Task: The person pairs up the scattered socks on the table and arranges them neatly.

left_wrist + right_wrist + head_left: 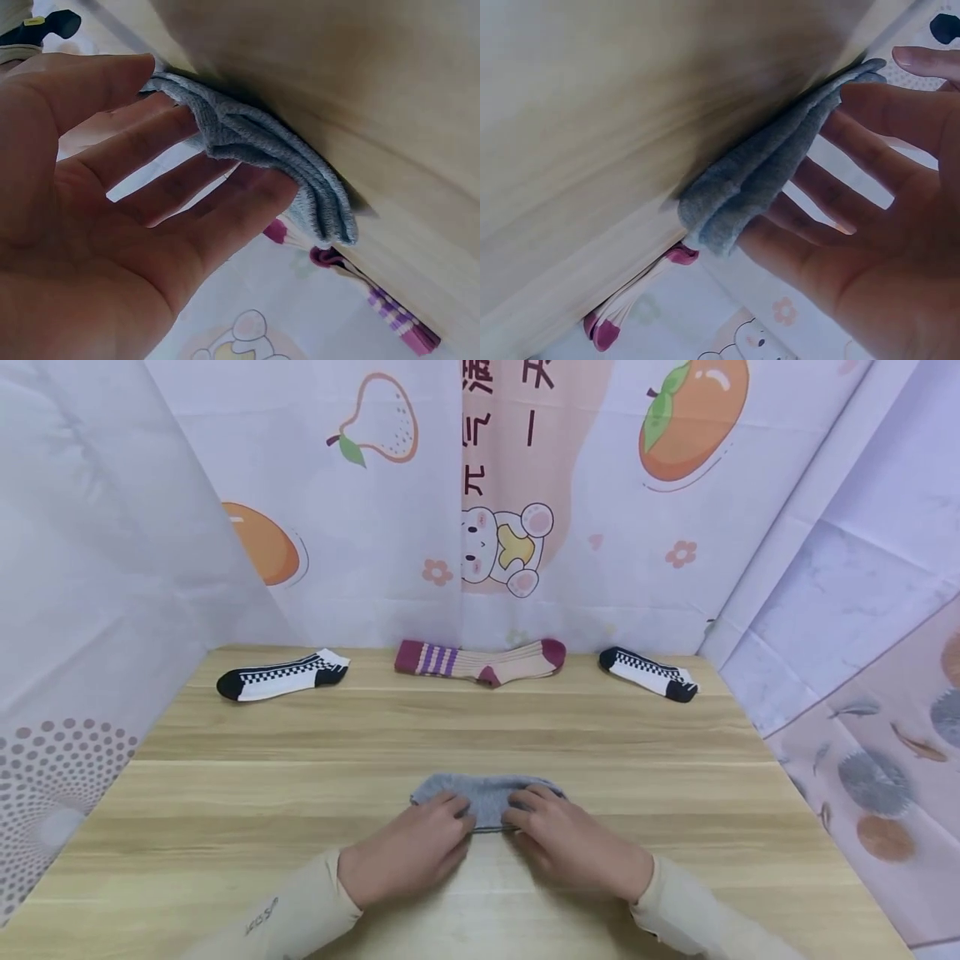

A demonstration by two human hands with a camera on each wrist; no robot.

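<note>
A grey knit sock (491, 795), folded into a flat layered bundle, lies on the wooden table in front of the person. On its left part rest the fingertips of the left hand (422, 845); in the left wrist view the fingers (142, 154) are spread and only slightly bent, over the folded layers of the sock (247, 131). The right hand (573, 845) touches the sock's right part from above. The right wrist view shows its fingers (870, 161) loosely extended against the cloth, the thumb near the sock's close edge.
Along the back of the wooden table (300, 852) lie a black-and-white checkered sock (281, 678) at left, a beige sock (480, 662) with maroon ends and purple stripes in the middle, and another checkered sock (648, 672) at right. A printed curtain (360, 543) hangs behind.
</note>
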